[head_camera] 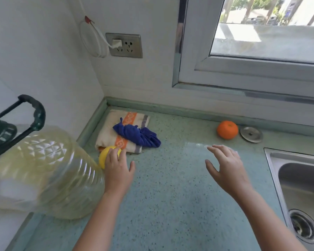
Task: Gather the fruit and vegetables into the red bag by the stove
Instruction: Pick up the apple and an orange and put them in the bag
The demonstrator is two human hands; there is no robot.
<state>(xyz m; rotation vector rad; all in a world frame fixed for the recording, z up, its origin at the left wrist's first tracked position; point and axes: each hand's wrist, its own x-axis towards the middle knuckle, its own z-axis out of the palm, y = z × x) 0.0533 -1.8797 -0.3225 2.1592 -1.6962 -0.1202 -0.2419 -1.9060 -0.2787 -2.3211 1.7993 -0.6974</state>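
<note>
On the near-left part of a pale green, dark-speckled stone counter [170, 187], the left hand [117, 171] grips a smooth, round yellow fruit [103, 155]: its fingers curve over the top of the fruit while the thumb is spread out to the right. The fruit lies touching the near edge of a folded beige towel [109, 134] with orange patterned bands, on which a crumpled blue cloth [136, 134] is heaped. Just left of the fruit stands a large, clear ribbed plastic jug [43, 169] holding pale yellow liquid, with a dark green carrying handle [36, 113]; its bulk crowds the hand's left side. The right hand [227, 169] hovers over the middle of the counter with its fingers spread and relaxed, holding nothing. Far right, against the back edge, sits a dimpled round orange [227, 130], just beside a flat round metal disc [251, 134]. At the right edge is a stainless steel sink [297, 187] with a drain strainer [304, 226] in its floor. On the far wall are a metal-plated socket [124, 45] with a white plug [117, 43] and a framed window [243, 60].
</note>
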